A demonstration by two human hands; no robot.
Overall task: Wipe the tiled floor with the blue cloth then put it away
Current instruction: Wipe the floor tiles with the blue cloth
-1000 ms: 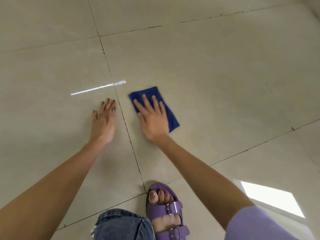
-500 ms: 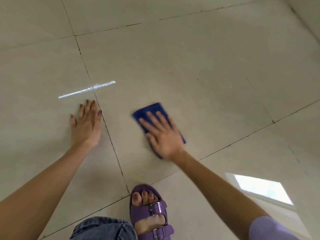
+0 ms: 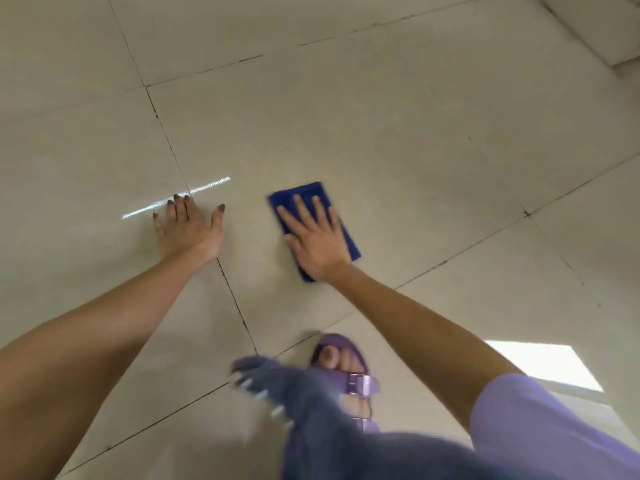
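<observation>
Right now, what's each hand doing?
Left hand: open, flat on the tiled floor, holding nothing.
Right hand: open, fingers spread, pressing the blue cloth down.

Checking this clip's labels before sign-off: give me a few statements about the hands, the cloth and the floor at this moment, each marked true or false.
1. The right hand lies flat on the blue cloth, fingers spread. True.
2. The left hand grips a corner of the cloth. False: it rests bare on the tiled floor, apart from the cloth.
3. The cloth is bunched into a ball. False: it lies flat as a folded rectangle.
4. A purple sandal shows below the cloth in the picture. True.
5. The cloth straddles the dark grout line that runs under the left hand. False: it lies wholly to the right of that line.
</observation>
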